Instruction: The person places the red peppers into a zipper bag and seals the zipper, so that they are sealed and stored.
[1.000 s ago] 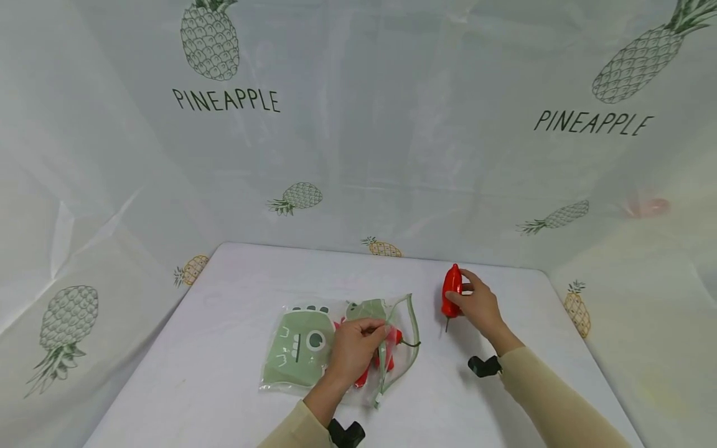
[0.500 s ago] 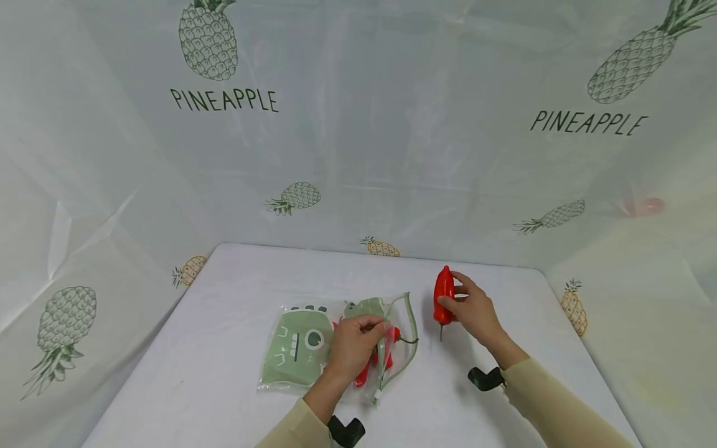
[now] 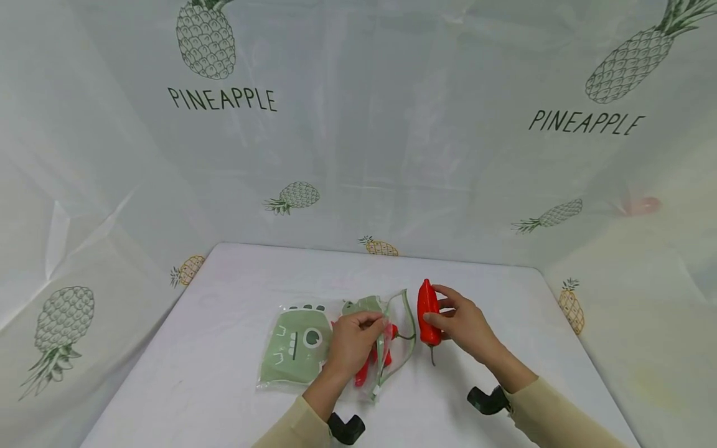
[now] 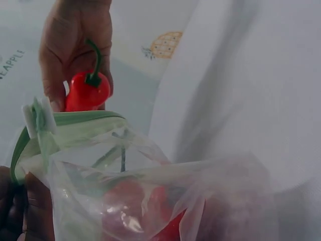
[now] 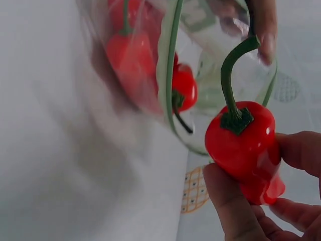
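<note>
In the head view my right hand point(image 3: 467, 323) holds a red pepper point(image 3: 428, 311) with a green stem, beside the mouth of a clear zip bag point(image 3: 297, 348) printed with a green monster. My left hand point(image 3: 350, 345) pinches the green rim of that bag. The mouth stands spread apart, best seen in the right wrist view, where the held pepper point(image 5: 243, 140) is just outside the green zip edge point(image 5: 165, 65). Several red peppers lie inside the bag; one pepper point(image 5: 184, 90) shows its stem at the opening. In the left wrist view a white slider point(image 4: 37, 119) sits on the zip.
The bag lies on a white table point(image 3: 224, 323). A pale curtain point(image 3: 392, 124) printed with pineapples hangs around the table's back and sides. A black wrist mount point(image 3: 346, 429) sits by the left sleeve, another mount point(image 3: 487, 400) by the right.
My right hand has moved left and nearer with the red pepper, from the table's far right area to beside the bag's mouth. The left hand keeps its grip on the bag rim.
</note>
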### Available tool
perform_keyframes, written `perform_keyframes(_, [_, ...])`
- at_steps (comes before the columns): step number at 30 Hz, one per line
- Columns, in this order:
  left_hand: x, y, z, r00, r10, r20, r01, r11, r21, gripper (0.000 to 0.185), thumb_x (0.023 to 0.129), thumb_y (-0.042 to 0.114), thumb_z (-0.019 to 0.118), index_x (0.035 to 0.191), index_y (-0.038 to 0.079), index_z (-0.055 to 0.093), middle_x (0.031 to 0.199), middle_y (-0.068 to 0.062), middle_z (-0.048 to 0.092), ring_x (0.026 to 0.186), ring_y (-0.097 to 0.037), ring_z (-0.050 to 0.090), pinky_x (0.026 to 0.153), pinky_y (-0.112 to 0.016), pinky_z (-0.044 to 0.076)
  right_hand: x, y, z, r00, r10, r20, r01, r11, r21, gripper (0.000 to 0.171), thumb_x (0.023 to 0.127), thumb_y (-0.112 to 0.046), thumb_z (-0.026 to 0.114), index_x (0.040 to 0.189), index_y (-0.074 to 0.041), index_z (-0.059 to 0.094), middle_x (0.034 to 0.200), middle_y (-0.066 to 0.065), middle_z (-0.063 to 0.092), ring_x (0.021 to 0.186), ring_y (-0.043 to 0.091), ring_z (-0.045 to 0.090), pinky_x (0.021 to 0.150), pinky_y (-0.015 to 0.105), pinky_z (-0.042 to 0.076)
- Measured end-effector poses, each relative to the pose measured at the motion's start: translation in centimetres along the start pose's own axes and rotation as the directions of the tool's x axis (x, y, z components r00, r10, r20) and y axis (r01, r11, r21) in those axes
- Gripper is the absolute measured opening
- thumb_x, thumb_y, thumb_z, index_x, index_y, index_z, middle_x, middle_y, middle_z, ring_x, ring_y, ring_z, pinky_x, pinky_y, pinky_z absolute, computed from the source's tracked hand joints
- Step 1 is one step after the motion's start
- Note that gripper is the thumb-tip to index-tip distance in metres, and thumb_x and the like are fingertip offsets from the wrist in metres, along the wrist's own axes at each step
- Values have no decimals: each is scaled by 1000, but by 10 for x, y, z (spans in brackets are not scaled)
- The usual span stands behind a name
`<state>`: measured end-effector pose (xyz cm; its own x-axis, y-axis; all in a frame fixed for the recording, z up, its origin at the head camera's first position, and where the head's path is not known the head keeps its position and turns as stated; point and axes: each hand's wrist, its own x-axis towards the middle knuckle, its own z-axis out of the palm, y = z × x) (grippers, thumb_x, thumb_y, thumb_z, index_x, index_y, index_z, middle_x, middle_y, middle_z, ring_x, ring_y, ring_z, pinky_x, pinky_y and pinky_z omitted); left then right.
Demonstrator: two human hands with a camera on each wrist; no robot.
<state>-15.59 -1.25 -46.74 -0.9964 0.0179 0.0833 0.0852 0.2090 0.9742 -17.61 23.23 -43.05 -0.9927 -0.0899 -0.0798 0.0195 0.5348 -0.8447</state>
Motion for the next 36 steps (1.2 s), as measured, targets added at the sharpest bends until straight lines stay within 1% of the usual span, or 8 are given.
perform_keyframes(3, [-1,3,0,1000,-1,1,1,1000,3,17,96,25,78,108,15,84,84,4,75,71,-9,61,60,-22,53,-7,-9,6,999,16,45,-18,999,34,75,90,-18,83,156,-10,46,133,24,62,107,34,68,68,43,66])
perform_keyframes(9, [-3,8,-1,1000,-6,8,6,1000,1,18,98,28,77,111,18,84,87,5,76,75,-11,65,64,-22,57,-16,-23,21,988,-1,153,-11,997,77,73,89,-17,83,153,-4,50,122,21,66,94,26,71,65,43,65])
perform_keyframes(13, [-3,11,-2,1000,13,10,-12,1000,-18,17,98,26,77,109,15,84,93,3,79,77,-9,67,67,-21,58,-15,-27,32,984,-11,178,-3,997,77,70,90,-16,81,152,-2,51,116,18,67,89,24,72,64,42,65])
perform_keyframes(18, [-4,12,-2,1000,22,15,-21,1000,-12,17,98,26,77,108,15,84,95,2,80,79,-8,68,68,-20,58,-12,-27,45,993,14,117,-21,998,64,68,89,-15,81,151,-4,54,114,17,68,88,24,71,63,41,65])
perform_keyframes(21, [-5,13,-2,999,22,24,-21,999,-26,17,98,27,77,108,16,85,91,1,79,75,-10,65,64,-20,56,-10,-26,53,998,20,63,-25,997,75,68,89,-16,83,150,-6,55,114,17,68,85,23,72,62,40,65])
perform_keyframes(25, [-5,14,0,999,26,30,-24,998,-56,18,97,27,79,109,16,85,90,-1,79,74,-11,64,63,-20,56,-8,-26,64,1000,13,16,-15,995,102,66,92,-17,81,151,-5,54,115,18,68,82,21,72,62,38,65])
perform_keyframes(30, [-5,16,1,999,29,18,-27,997,-72,20,97,26,79,112,14,84,98,-2,80,79,-11,68,67,-20,58,-5,-24,77,1000,4,-14,-2,992,129,60,97,-14,75,151,-4,52,115,18,69,86,21,74,62,37,64])
perform_keyframes(36, [-4,18,-1,999,35,17,-33,995,-91,20,96,24,79,111,12,84,98,-3,80,79,-9,68,66,-19,57,-2,-19,92,998,-42,-37,45,997,62,56,99,-13,71,151,-4,51,117,18,71,86,20,76,61,33,63])
